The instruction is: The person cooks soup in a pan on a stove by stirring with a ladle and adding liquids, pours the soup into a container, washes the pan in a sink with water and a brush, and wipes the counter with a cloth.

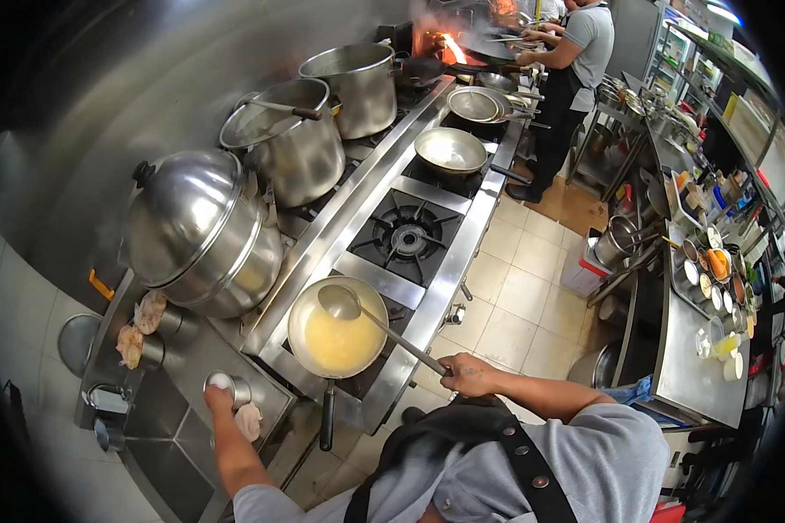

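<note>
My right hand (464,373) is closed around the handle end of a long ladle (397,336). The ladle's bowl rests inside a frying pan (295,324), at the far side of a pool of yellow liquid (336,343). Toward me points the pan's black handle, with no hand on it. At lower left, my left hand (220,399) is closed at the near rim of a small metal canister (240,386) with something white inside; its fingertips are partly hidden. Close beside that stands another container topped with pale cloth or plastic (249,423).
A lidded steamer pot (192,227) and two tall stockpots (296,148) line the wall. Beyond the pan are a bare burner (406,237) and another pan (450,150). A co-worker (576,70) stands by flames (452,50) at the far end. Condiment containers (715,279) crowd the right counter.
</note>
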Tool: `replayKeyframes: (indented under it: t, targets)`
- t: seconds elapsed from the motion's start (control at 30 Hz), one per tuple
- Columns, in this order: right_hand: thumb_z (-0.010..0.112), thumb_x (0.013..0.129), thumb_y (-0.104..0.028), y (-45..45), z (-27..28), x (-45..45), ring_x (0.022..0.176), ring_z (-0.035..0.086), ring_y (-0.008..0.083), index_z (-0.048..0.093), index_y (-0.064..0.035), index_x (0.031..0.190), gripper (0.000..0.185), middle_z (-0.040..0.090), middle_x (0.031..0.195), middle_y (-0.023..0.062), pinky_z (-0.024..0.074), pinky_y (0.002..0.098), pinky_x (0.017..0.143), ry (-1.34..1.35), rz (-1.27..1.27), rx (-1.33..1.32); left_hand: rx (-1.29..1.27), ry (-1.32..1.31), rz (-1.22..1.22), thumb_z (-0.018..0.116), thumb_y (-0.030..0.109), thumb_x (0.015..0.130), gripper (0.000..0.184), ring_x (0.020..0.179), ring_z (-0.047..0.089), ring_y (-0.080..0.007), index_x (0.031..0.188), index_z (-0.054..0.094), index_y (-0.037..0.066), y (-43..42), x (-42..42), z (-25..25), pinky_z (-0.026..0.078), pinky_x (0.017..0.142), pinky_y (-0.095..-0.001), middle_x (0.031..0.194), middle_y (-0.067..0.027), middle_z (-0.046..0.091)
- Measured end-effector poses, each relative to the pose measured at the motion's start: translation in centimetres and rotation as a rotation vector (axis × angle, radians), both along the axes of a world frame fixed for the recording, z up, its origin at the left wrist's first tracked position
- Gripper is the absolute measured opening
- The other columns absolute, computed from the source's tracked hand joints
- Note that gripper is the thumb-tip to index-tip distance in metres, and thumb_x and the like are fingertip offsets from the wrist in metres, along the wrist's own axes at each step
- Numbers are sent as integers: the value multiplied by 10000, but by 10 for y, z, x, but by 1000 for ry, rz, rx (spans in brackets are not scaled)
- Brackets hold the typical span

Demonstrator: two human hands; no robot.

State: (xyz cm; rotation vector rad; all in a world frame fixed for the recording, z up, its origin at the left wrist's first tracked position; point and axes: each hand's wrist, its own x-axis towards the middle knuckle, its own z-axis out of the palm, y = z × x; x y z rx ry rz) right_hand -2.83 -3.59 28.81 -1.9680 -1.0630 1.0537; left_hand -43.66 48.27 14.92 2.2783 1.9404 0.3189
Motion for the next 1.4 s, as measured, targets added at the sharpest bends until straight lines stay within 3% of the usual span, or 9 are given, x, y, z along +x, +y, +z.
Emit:
replayKeyframes:
  t: [0.17,0.4,0.5,0.67,0.83,0.93,1.23,1.33,1.4]
  targets:
    - [557,817,-146,-2,-2,3,478,538,189,540,10,872,166,523,555,109,437,367,514,32,-27,8,133,-51,-88,746,122,622,228,764,652,-395,742,658,-51,-19,10,25,513,740,-430,785,-242,657]
    - [559,808,-148,-2,11,8,474,550,214,541,14,866,173,521,531,124,451,377,529,-10,-18,23,-70,6,-177,755,149,606,431,944,630,-365,995,660,-10,10,-7,14,488,866,-383,1001,-234,647]
    - [576,772,-199,3,24,11,753,612,387,587,42,1009,338,602,764,258,474,425,701,-7,8,-116,-166,151,-342,765,174,590,578,1034,590,-358,1128,625,13,-10,2,50,464,935,-366,1114,-228,605]
    - [575,774,-190,5,10,7,724,596,392,576,42,1003,326,589,748,265,465,428,688,13,3,-85,-211,126,-256,764,163,586,650,1161,515,-341,1194,585,17,3,1,32,435,983,-359,1272,-237,500]
    - [570,773,-181,10,11,2,684,589,385,576,44,987,311,579,716,257,463,426,665,58,-35,-91,-175,12,-175,738,82,609,584,1077,569,-335,1169,590,11,-18,20,49,450,961,-364,1168,-208,582]
    - [569,793,-169,9,-2,2,476,532,175,589,3,1040,302,523,535,102,447,340,522,24,-22,-6,-170,-61,-180,727,51,617,573,1048,589,-329,1171,585,8,-13,17,42,457,945,-362,1125,-195,613]
    - [580,791,-184,-3,4,1,487,554,191,595,-5,1034,302,544,536,118,446,350,527,-14,18,-76,-30,-89,-76,698,74,650,417,973,622,-358,1048,625,-23,-6,17,15,486,858,-389,1034,-216,647]
    - [584,769,-178,-7,32,-1,671,586,373,559,29,897,246,575,681,231,457,427,654,35,-25,-126,78,-133,-59,654,56,667,314,909,632,-388,965,646,-43,-10,12,12,495,812,-402,938,-241,658]
    - [576,777,-155,-13,29,2,556,581,290,577,34,936,247,553,603,176,462,398,593,77,-32,-93,89,-142,-52,659,44,662,303,893,637,-388,951,645,-48,-6,9,10,500,797,-399,915,-240,660]
